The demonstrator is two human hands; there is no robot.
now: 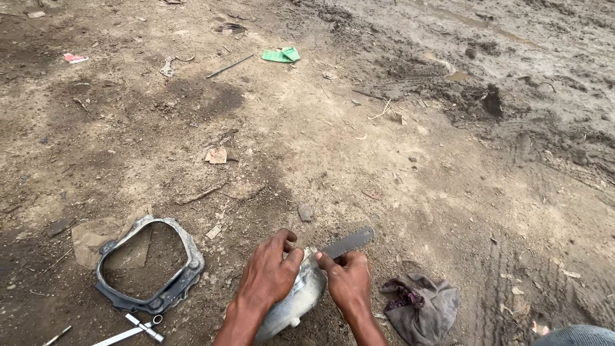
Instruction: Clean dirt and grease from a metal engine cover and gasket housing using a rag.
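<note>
Bare dirt ground [359,147], dry and littered, carried everything. A dark oval frame [151,269] served as landmark: beside its lower edge lay a T-shaped metal tool [131,332]; right of it a silver metal cover [296,300] touched the soil, and farther right a grey rag [423,306]. Well above it lay a green wrapper [282,55] and torn cardboard [216,156].

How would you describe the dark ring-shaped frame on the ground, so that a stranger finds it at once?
Start at the two hands at the bottom middle: left hand on a grey metal cover, right hand holding a flat blade. Look to their left on the dirt ground. The frame lies flat there, the only hollow ring, with soil showing through it.
</note>
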